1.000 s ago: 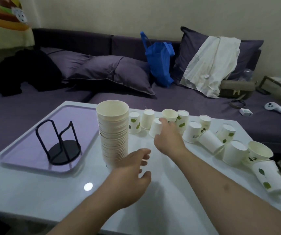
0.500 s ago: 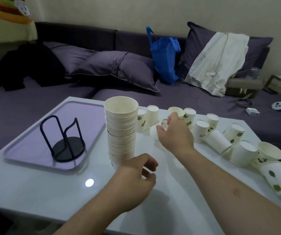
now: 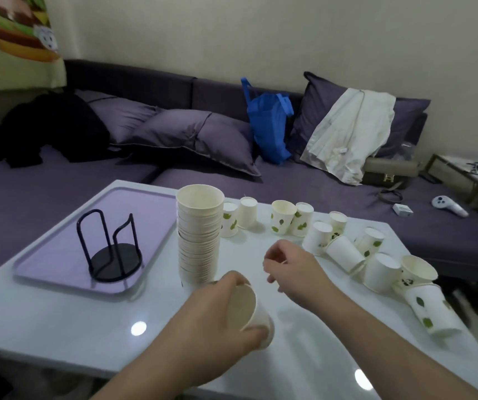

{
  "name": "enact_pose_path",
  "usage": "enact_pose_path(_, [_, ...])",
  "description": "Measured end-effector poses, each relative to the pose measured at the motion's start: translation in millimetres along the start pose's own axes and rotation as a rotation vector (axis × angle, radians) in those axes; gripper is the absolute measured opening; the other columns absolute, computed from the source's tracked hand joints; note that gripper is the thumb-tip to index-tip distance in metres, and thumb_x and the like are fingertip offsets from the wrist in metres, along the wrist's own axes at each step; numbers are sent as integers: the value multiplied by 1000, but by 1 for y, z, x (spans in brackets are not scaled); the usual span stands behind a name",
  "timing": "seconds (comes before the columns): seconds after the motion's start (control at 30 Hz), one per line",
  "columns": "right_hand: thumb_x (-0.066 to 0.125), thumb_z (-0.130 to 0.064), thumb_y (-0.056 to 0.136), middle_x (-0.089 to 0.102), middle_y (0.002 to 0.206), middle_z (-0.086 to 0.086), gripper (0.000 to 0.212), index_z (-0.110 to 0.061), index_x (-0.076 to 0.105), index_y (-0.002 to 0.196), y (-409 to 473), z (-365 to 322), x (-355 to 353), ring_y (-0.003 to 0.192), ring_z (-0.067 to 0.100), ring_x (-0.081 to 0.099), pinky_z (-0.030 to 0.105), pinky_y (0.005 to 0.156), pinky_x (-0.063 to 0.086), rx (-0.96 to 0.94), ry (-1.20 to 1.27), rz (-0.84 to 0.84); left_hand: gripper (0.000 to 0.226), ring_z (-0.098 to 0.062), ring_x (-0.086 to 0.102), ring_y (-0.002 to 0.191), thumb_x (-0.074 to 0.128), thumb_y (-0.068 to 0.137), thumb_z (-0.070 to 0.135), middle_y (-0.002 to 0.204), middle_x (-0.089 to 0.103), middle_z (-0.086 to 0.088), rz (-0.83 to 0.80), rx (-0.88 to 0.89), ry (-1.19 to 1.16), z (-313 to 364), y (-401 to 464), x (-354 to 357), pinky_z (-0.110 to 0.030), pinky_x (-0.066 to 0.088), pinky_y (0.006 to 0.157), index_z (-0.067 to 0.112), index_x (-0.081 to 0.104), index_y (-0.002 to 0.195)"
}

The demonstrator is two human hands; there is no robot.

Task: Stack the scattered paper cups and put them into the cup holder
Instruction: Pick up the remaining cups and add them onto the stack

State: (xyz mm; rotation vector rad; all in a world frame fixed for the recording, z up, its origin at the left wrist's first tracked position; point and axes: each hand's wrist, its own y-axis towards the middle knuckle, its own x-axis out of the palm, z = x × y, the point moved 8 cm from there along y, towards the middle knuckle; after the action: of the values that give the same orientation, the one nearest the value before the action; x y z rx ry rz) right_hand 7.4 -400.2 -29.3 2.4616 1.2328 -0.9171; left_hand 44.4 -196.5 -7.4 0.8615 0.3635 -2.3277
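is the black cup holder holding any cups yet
No, the black cup holder stands bare on the purple tray, while the tall cup stack sits on the table.

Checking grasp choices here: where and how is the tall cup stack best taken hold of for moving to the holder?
Wrap the tall cup stack low around its side wall, coming from the near side; it stands upright, tall and narrow, so a low grip probably keeps it from toppling.

No readable text or numbers anywhere from my view. Only sign I can make out is an H-shaped metal clasp on the olive handbag on the sofa; cup prints are leaves, not lettering.
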Motion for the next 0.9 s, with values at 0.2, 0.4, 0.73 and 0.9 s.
enact_pose_path(0.2, [58,-13,93,42,156,0,66,-27,42,155,77,-52,35,131,23,53,31,92,50,-182,-386,-37,49,1,63,98,75,72,58,111,61,25,-120,-29,173,-24,-5,-24,-25,58,86,51,51,114])
enact_pose_path(0.4, [67,-45,85,44,153,-5,66,-43,44,147,140,-82,74,125,23,58,51,93,58,-247,-569,-91,47,-2,60,100,71,72,57,110,58,22,-200,-71,357,-61,5,-42,-28,56,88,54,45,111])
enact_pose_path(0.73, [63,-49,74,64,114,2,42,-29,50,108,143,-51,78,89,23,64,46,72,61,-150,-746,-100,56,-3,62,92,75,71,54,109,55,20,-130,-147,328,-83,10,-66,-31,60,82,55,49,120])
enact_pose_path(0.9, [73,-46,80,54,113,3,61,-20,41,125,69,-32,22,95,26,63,39,68,51,22,-448,89,83,-9,56,109,73,85,56,135,41,14,42,-185,336,-75,4,-99,-28,51,92,54,30,156])
